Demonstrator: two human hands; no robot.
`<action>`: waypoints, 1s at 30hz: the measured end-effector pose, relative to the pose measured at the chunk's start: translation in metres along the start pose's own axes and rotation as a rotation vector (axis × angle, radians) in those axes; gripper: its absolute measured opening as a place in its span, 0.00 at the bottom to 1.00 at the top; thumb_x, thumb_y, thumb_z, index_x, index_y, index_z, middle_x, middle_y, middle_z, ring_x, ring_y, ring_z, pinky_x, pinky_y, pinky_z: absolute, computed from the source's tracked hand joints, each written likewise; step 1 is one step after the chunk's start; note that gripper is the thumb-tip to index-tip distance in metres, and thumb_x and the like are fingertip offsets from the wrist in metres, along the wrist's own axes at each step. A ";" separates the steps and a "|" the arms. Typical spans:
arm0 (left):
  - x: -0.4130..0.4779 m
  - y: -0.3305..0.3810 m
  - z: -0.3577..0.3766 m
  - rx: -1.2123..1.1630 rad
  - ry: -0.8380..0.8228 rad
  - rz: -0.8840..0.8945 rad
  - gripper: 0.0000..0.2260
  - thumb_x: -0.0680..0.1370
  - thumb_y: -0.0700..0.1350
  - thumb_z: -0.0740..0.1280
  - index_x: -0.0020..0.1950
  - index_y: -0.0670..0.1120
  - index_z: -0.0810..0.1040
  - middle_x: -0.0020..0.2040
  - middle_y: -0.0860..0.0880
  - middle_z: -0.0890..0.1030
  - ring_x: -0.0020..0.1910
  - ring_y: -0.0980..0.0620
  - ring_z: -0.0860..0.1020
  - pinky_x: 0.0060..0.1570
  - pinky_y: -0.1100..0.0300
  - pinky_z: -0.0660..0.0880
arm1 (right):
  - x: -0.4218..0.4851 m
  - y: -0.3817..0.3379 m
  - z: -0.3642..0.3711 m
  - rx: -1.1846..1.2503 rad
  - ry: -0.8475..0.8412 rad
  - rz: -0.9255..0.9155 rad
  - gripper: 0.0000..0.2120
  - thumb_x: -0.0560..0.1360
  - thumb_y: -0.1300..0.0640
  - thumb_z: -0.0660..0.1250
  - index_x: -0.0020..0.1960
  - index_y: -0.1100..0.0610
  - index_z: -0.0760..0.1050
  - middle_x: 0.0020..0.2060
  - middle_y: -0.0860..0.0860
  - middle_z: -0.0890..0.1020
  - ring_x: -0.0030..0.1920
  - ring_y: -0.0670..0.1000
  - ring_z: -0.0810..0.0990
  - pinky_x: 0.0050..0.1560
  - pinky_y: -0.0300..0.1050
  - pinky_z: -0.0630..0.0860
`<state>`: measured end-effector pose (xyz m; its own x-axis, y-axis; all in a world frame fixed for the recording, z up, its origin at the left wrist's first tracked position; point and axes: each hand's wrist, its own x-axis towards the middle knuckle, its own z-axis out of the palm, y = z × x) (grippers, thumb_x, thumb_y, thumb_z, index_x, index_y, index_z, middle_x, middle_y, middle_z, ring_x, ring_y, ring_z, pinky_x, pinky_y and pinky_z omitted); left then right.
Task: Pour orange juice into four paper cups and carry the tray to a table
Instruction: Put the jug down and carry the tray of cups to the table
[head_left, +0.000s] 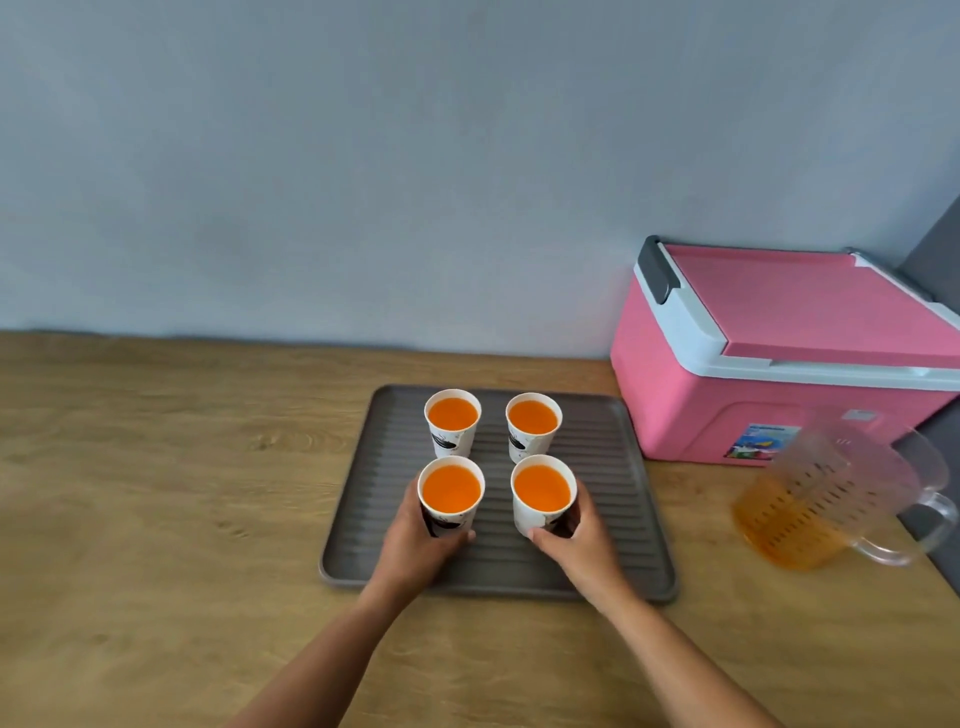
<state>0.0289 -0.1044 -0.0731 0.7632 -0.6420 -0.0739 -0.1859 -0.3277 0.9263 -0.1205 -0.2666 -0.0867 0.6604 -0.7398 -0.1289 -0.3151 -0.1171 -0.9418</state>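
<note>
Several white paper cups full of orange juice stand in a square on a ribbed grey tray (613, 499). The far left cup (453, 422) and the far right cup (533, 425) stand free. My left hand (415, 545) grips the near left cup (451, 496) around its lower wall. My right hand (576, 540) grips the near right cup (543, 493) the same way. Both near cups are upright. A clear plastic pitcher (836, 499) with a little orange juice at its bottom stands to the right of the tray.
The tray lies on a wooden counter (156, 493) against a grey wall. A pink cooler box (779, 358) with a closed lid stands at the back right, close to the tray's corner and behind the pitcher. A dark surface borders the counter at the far right.
</note>
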 end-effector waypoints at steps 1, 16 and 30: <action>0.002 0.000 0.000 0.000 0.001 0.001 0.33 0.67 0.44 0.79 0.64 0.58 0.65 0.56 0.61 0.74 0.57 0.59 0.73 0.48 0.74 0.67 | -0.001 -0.002 0.002 -0.011 0.015 0.004 0.33 0.67 0.62 0.77 0.66 0.45 0.69 0.58 0.41 0.79 0.60 0.42 0.77 0.61 0.43 0.75; 0.019 -0.003 -0.006 0.002 -0.016 0.030 0.29 0.68 0.44 0.78 0.62 0.58 0.66 0.53 0.66 0.73 0.51 0.69 0.73 0.45 0.77 0.68 | 0.006 -0.003 0.027 0.002 0.121 -0.006 0.28 0.67 0.59 0.78 0.62 0.43 0.71 0.55 0.38 0.80 0.57 0.40 0.78 0.55 0.38 0.74; 0.027 -0.007 -0.023 -0.143 -0.140 0.098 0.46 0.58 0.54 0.83 0.71 0.57 0.63 0.65 0.60 0.72 0.64 0.66 0.71 0.59 0.71 0.68 | 0.005 -0.011 0.000 -0.079 -0.065 0.030 0.54 0.56 0.45 0.82 0.76 0.45 0.59 0.68 0.43 0.73 0.69 0.45 0.71 0.70 0.50 0.69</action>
<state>0.0651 -0.1039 -0.0737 0.6508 -0.7589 -0.0222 -0.1581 -0.1640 0.9737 -0.1132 -0.2691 -0.0774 0.6921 -0.6993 -0.1787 -0.3861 -0.1495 -0.9103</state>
